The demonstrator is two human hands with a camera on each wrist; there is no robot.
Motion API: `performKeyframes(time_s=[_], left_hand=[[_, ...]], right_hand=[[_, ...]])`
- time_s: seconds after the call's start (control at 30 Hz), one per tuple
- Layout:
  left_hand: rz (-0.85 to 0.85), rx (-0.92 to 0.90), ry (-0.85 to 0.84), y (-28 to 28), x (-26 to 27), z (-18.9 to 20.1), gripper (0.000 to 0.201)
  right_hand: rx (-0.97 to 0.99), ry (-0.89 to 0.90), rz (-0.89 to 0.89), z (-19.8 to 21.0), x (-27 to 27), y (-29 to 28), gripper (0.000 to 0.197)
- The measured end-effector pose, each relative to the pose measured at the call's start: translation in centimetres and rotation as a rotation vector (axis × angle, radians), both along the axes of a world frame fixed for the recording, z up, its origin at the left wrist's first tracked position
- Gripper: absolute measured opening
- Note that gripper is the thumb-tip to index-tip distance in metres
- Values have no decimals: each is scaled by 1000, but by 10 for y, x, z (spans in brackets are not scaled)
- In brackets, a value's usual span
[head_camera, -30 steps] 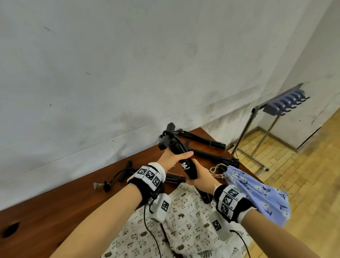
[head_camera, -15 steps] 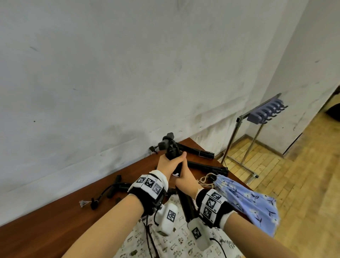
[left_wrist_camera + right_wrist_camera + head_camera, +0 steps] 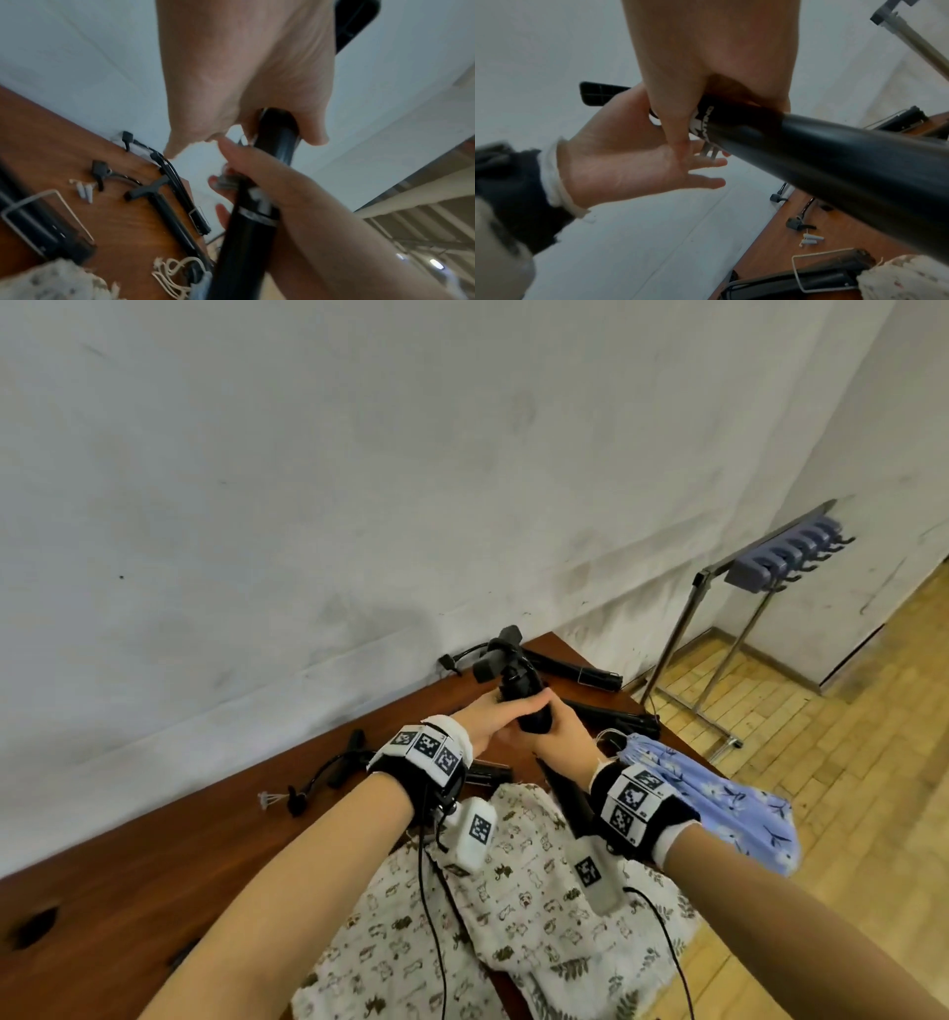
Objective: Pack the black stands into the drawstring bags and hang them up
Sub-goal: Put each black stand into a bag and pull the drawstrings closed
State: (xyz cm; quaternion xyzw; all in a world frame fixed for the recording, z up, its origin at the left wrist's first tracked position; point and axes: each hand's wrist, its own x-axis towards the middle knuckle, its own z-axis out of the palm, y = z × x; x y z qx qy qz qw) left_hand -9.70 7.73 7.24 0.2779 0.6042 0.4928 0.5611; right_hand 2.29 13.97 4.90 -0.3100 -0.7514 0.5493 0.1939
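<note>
I hold a black stand [image 3: 518, 683] steeply over the table [image 3: 154, 865], head end up. My left hand [image 3: 488, 719] wraps its upper shaft [image 3: 277, 130] with thumb and index finger, while the lower fingers [image 3: 706, 162] lie straighter. Just below, my right hand [image 3: 565, 742] grips the shaft [image 3: 834, 158] by its white logo. The stand's lower end disappears behind my right wrist, above the white patterned drawstring bag [image 3: 513, 891]. A blue floral bag [image 3: 719, 793] hangs over the table's right edge.
Two more black stands [image 3: 575, 672] [image 3: 611, 716] lie at the table's far corner, and another [image 3: 349, 757] lies left of my hands with a cable and white plugs [image 3: 269, 798]. A metal rack with blue hooks [image 3: 785, 557] stands on the wooden floor to the right.
The stand has swung from a slant to nearly upright. My right hand slid up the shaft until it met the left hand.
</note>
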Motion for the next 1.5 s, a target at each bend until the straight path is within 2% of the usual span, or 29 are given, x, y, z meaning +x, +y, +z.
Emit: performKeyframes(time_s=[0.1, 0.13, 0.27, 0.37, 0.43, 0.5, 0.6, 0.7, 0.73, 0.8, 0.87, 1.0, 1.1, 1.17, 1.23, 1.3, 1.37, 1.5], left_hand=[[-84, -116, 19, -12, -20, -14, 85], [-54, -161, 36, -17, -27, -19, 84], [-29, -429, 286, -40, -57, -67, 49], [-78, -633, 434, -56, -62, -111, 35], [-172, -693, 501, -65, -61, -132, 32], [-270, -680, 560, -65, -59, -148, 33], [-321, -664, 620, -60, -59, -164, 32], [-363, -673, 613, -54, -54, -177, 17], [-415, -673, 637, -53, -50, -178, 19], [-543, -692, 725, -49, -46, -188, 44], [-556, -691, 824, -44, -41, -194, 51], [-519, -672, 1026, -47, -32, -201, 24], [-497, -597, 1095, -49, -28, -200, 18], [-405, -519, 1030, -45, -31, -189, 17], [-294, -451, 860, -40, -36, -173, 11], [-206, -375, 649, -30, -45, -158, 19], [-193, -287, 504, -23, -52, -134, 26], [-273, -69, 478, -14, -56, -72, 7]], right_hand=[[33, -53, -32, -2, 6, 12, 71], [49, -76, -55, -4, 9, 17, 69], [61, -167, -121, -11, 23, 32, 53], [71, -252, -114, -17, 31, 36, 45], [78, -321, -89, -22, 34, 38, 42], [102, -394, -67, -24, 39, 36, 42], [95, -442, -48, -35, 44, 35, 42], [71, -457, -53, -45, 46, 33, 41], [56, -453, -54, -47, 47, 32, 41], [26, -444, -67, -53, 46, 32, 43], [14, -449, -83, -60, 46, 33, 41], [-20, -459, -92, -70, 47, 37, 42], [-23, -474, -92, -75, 46, 39, 43], [-23, -475, -81, -76, 44, 40, 41], [-12, -487, -43, -72, 41, 38, 38], [12, -493, 12, -65, 37, 39, 36], [36, -471, 59, -53, 32, 39, 37], [84, -381, 127, -32, 27, 37, 41]])
